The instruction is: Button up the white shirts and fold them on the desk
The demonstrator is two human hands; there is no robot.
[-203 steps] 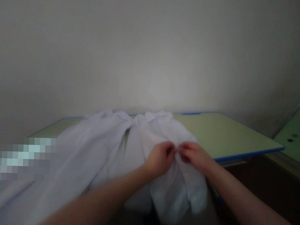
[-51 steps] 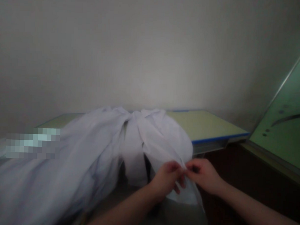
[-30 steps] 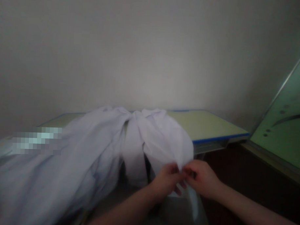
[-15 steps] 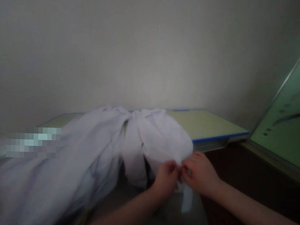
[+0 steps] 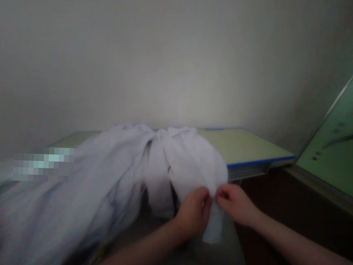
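A white cloth garment (image 5: pixel 96 176) lies heaped over the table, its folds hanging down the near side. From its right part a sleeve-like end (image 5: pixel 213 228) hangs below my hands. My left hand (image 5: pixel 194 210) is closed, pinching the left edge of this end. On the opposite edge, the fingertips of my right hand (image 5: pixel 234 202) are pinched together on the cloth, close to the left hand's fingers. Another flat white strip of the garment (image 5: pixel 160 190) hangs to the left of my hands. The dim picture hides the exact grip.
The pale yellow-green table (image 5: pixel 251 148) has a blue edge and stands against a grey wall (image 5: pixel 179 63). A green panel with dark markings (image 5: pixel 335 145) rises at the right, above a dark reddish floor (image 5: pixel 283 213). A blurred-out patch covers something at the left.
My hands have drawn slightly apart. The hanging end of cloth has shifted left and now shows wider and flatter between and below them.
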